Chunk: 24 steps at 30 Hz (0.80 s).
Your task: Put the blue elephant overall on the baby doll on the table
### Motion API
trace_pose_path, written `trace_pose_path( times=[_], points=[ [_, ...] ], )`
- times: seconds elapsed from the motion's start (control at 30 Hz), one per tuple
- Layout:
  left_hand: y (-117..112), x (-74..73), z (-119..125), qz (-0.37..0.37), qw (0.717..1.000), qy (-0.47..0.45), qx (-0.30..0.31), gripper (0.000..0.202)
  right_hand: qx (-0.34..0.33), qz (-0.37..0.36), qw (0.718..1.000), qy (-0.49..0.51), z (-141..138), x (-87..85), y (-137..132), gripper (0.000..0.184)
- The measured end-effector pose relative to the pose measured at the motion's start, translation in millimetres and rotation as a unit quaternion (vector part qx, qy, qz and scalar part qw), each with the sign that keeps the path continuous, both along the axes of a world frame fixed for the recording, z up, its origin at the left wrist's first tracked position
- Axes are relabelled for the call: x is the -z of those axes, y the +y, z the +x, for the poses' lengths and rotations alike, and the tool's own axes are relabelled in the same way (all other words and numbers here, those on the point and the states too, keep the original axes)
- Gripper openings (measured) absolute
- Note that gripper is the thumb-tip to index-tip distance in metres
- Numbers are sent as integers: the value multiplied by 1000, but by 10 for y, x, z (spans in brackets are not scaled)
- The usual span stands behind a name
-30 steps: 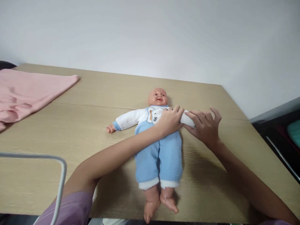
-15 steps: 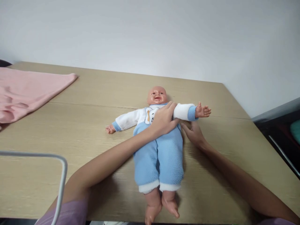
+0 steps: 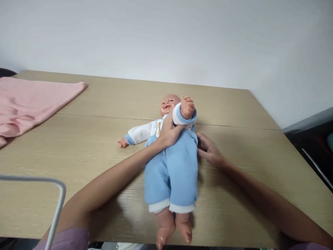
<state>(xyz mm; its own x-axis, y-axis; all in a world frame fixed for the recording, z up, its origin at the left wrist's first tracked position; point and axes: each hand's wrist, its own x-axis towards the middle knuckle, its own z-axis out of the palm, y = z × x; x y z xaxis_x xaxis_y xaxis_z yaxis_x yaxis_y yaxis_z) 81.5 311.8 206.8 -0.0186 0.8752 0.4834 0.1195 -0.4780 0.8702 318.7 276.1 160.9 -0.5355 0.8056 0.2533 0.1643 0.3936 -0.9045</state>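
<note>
A baby doll [image 3: 171,166] in a blue and white romper lies on the wooden table [image 3: 104,104], tipped onto its side toward the left. My left hand [image 3: 169,133] is closed around the doll's upper arm, lifting that arm so its small hand points upward. My right hand [image 3: 206,149] presses against the doll's back at the right side, fingers partly tucked behind the blue fabric. The doll's other arm stretches out to the left on the table.
A pink cloth [image 3: 28,104] lies at the far left of the table. A grey metal tube frame [image 3: 54,205] curves at the lower left. Dark furniture [image 3: 312,146] stands beyond the table's right edge. A white wall rises behind.
The doll has rolled from flat on its back toward the left. Its right-side arm has been raised from pointing sideways to pointing upward. My right hand slid behind the body.
</note>
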Motion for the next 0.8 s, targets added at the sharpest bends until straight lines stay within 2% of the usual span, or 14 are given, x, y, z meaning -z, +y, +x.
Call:
trace_pose_path(
  times=[0.13,0.23,0.33,0.43,0.57,0.8],
  points=[
    [-51,-33,-79,-51,997,-53,-22,32,-42,-120,989,71,-46,50,7,51],
    [-97,-60,-91,-54,993,-98,-44,25,-48,-146,984,86,-129,59,59,55],
    [-120,-68,-89,-47,988,-132,-61,24,-40,-147,985,85,-239,46,152,59],
    [-115,-45,-111,-42,983,-157,-86,24,-45,-117,989,79,-359,14,245,62],
    [-89,15,-186,-50,972,-197,-119,27,-72,-60,993,68,-480,-35,316,51],
    [-93,-6,-281,-49,959,-258,-102,27,-81,-81,991,69,-486,-21,283,47]
  ],
)
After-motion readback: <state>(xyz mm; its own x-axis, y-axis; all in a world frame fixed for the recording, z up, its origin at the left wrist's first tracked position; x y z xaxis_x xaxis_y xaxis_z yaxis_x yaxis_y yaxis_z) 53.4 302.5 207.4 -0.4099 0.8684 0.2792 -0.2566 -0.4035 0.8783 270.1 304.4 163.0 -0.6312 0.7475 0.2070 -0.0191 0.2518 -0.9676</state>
